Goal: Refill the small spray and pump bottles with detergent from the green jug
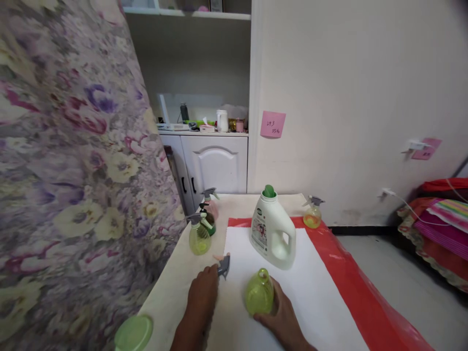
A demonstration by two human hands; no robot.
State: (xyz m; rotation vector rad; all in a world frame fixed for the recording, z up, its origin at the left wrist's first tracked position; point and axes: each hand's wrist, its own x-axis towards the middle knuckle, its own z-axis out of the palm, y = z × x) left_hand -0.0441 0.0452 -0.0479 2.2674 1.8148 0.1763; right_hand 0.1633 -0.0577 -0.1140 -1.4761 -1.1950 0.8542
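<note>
My right hand (281, 314) is wrapped round the lower side of a yellow-green see-through spray bottle (259, 295). Its neck is bare and tips toward the white jug. At the left edge of the white sheet, my left hand (205, 287) has its fingertips closed on a grey spray trigger head (224, 265) with a pinkish lever; part of the fingers is hidden behind the hand's back. Beyond both hands stands a large white detergent jug (268, 234), uncapped at the top, with a green spout (269, 190) in its mouth.
A yellow-green spray bottle (199, 239), a dark green pump bottle (209, 222) and a pink spray bottle (212, 204) stand at left. Another sprayer (312, 214) is at back right on red plastic (340, 265). A green lid (133, 332) lies front left, beside a floral curtain (84, 195).
</note>
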